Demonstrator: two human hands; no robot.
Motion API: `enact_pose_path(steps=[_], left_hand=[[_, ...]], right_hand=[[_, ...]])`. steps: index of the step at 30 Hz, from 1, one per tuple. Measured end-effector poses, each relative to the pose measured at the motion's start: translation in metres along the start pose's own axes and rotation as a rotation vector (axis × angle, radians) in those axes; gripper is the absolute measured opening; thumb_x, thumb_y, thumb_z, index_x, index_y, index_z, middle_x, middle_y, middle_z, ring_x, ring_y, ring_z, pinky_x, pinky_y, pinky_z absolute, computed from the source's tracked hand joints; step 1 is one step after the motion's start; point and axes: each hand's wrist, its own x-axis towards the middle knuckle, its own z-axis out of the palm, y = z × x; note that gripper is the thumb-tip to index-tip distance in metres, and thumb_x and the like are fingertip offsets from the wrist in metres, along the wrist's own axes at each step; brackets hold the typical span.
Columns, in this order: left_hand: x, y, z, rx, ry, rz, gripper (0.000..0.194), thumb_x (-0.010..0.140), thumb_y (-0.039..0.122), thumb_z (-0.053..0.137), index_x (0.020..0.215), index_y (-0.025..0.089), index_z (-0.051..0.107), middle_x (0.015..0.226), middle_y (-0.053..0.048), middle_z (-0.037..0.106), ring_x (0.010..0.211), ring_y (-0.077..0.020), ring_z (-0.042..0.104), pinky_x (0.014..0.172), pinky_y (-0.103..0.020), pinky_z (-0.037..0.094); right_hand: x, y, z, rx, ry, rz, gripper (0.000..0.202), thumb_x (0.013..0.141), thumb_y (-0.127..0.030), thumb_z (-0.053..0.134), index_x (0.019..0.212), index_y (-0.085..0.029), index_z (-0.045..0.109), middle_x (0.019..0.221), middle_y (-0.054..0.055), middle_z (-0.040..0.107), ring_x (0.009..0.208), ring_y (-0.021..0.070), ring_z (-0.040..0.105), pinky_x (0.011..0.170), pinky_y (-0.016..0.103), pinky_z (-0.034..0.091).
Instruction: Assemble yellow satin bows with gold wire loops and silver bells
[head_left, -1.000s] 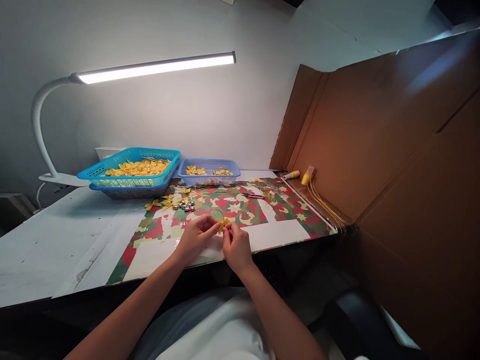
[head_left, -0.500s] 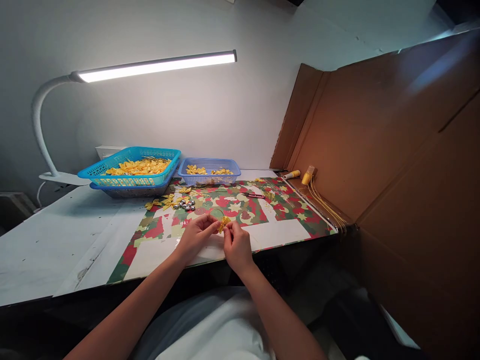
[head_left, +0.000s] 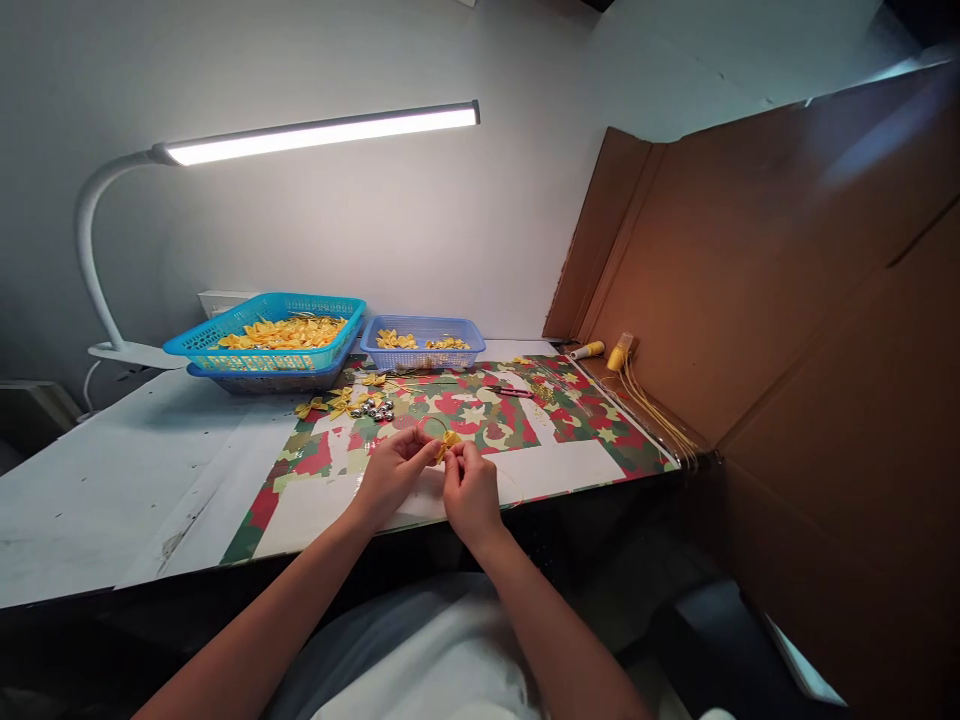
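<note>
A small yellow ribbon bow (head_left: 449, 440) is pinched between the fingertips of my left hand (head_left: 395, 472) and my right hand (head_left: 472, 490), just above the front of the table. Both hands are closed on it, and the fingers hide its lower part. A thin cord loops up beside my left fingertips, and a fine strand trails to the right of my right hand. Beyond my left hand lie several silver bells (head_left: 373, 409) and loose yellow bows (head_left: 341, 402) on the patterned table covering (head_left: 480, 410).
A turquoise basket (head_left: 180, 345) heaped with yellow bows stands back left, beside a smaller blue-violet basket (head_left: 422, 357). Pink-handled snips (head_left: 511, 391) lie mid-table. Yellow cords (head_left: 660, 410) run along the right edge by a cardboard wall (head_left: 787, 270). A lamp (head_left: 322, 133) hangs over the left side.
My right hand has shifted slightly left, closer to my left hand, and the bow has turned a little between the fingers. The whole view has moved slightly.
</note>
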Motion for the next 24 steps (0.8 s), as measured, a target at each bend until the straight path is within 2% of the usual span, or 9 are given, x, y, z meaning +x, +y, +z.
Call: enact_pose_path(steps=[4, 10, 24], left_hand=[[0.0005, 0.0010, 0.0004, -0.047, -0.010, -0.032, 0.033, 0.065, 0.048, 0.078, 0.070, 0.017, 0.066, 0.069, -0.001, 0.067, 0.065, -0.0145, 0.060, 0.061, -0.024, 0.047], [0.0054, -0.0035, -0.0023, -0.144, -0.016, -0.183, 0.030, 0.061, 0.043, 0.079, 0.066, 0.015, 0.069, 0.063, -0.001, 0.063, 0.057, -0.0120, 0.054, 0.053, -0.022, 0.043], [0.0062, 0.0013, -0.0014, -0.225, -0.017, -0.275, 0.030, 0.057, 0.040, 0.081, 0.062, 0.012, 0.070, 0.060, -0.004, 0.066, 0.057, -0.0128, 0.058, 0.057, -0.025, 0.048]], right_hand=[[0.0003, 0.0001, -0.0008, -0.011, -0.003, -0.005, 0.015, 0.090, -0.022, 0.043, 0.078, -0.021, 0.052, 0.063, 0.003, 0.067, 0.055, 0.0183, 0.061, 0.055, 0.026, 0.037], [-0.0003, 0.0002, -0.0008, -0.022, -0.007, -0.001, 0.014, 0.089, -0.021, 0.043, 0.080, -0.021, 0.052, 0.064, 0.003, 0.067, 0.055, 0.0178, 0.061, 0.055, 0.026, 0.038], [-0.0024, 0.0004, -0.0015, 0.016, -0.015, -0.011, 0.013, 0.090, -0.021, 0.043, 0.081, -0.020, 0.053, 0.067, 0.004, 0.068, 0.057, 0.0174, 0.062, 0.055, 0.025, 0.040]])
